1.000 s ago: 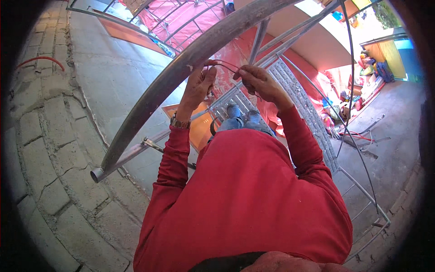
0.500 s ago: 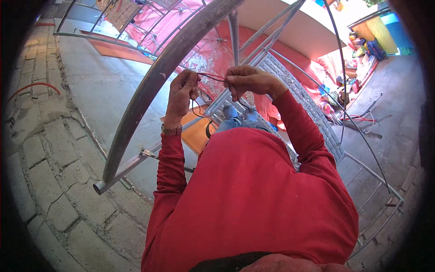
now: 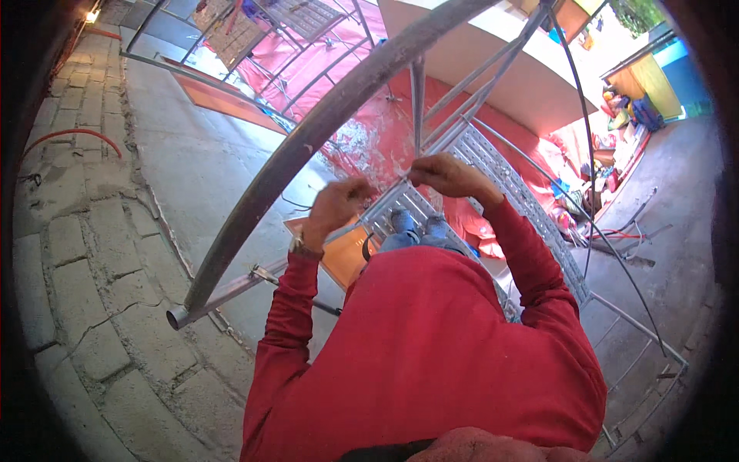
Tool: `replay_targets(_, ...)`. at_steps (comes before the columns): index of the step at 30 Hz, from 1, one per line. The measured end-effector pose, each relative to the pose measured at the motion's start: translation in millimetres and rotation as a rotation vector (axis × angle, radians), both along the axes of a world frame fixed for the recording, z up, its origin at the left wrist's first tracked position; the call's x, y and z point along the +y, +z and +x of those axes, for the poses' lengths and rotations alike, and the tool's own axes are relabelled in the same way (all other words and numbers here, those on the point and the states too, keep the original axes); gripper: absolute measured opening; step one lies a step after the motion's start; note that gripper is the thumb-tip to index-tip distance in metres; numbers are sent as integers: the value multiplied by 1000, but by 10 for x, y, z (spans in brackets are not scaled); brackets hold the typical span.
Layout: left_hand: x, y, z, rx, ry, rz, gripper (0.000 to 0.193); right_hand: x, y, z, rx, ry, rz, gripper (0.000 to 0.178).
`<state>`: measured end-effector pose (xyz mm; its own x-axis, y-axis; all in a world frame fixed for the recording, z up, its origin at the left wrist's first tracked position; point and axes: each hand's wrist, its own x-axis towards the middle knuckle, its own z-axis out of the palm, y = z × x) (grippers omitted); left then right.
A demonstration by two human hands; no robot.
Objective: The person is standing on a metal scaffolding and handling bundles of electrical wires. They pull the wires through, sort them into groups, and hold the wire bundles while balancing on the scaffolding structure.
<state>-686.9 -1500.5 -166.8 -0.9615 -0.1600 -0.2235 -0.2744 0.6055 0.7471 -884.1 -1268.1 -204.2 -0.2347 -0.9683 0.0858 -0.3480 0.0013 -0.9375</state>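
My left hand (image 3: pixel 336 209) is raised in front of my chest, with its fingers curled and slightly blurred. A thin dark wire (image 3: pixel 295 205) loops out beside it. Facing it, my right hand (image 3: pixel 450 177) has fingers bent into a pinch, its tips a short gap from the left fingertips. The wire between the hands is too thin and blurred to follow. Both hands are over a metal scaffold platform (image 3: pixel 416 202), where my feet stand below. A thick curved grey tube (image 3: pixel 296 158) of the scaffold frame passes to the left of my hands.
A perforated metal plank (image 3: pixel 512 189) and diagonal braces (image 3: pixel 481 77) lie to the right. A block wall (image 3: pixel 104 289) runs along the left. A dark cable (image 3: pixel 589 146) hangs at the right. Red sheeting (image 3: pixel 362 138) covers the floor ahead, with piled belongings (image 3: pixel 593 177) farther right.
The view has shifted a little. Both hands have come lower and their fingertips closer together. The red and dark wire stretched between them before no longer shows clearly.
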Motion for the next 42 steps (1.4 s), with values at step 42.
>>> replay_targets(42,28,-242,35,28,-52,211,20,-64,132,204,249,-9,58,47)
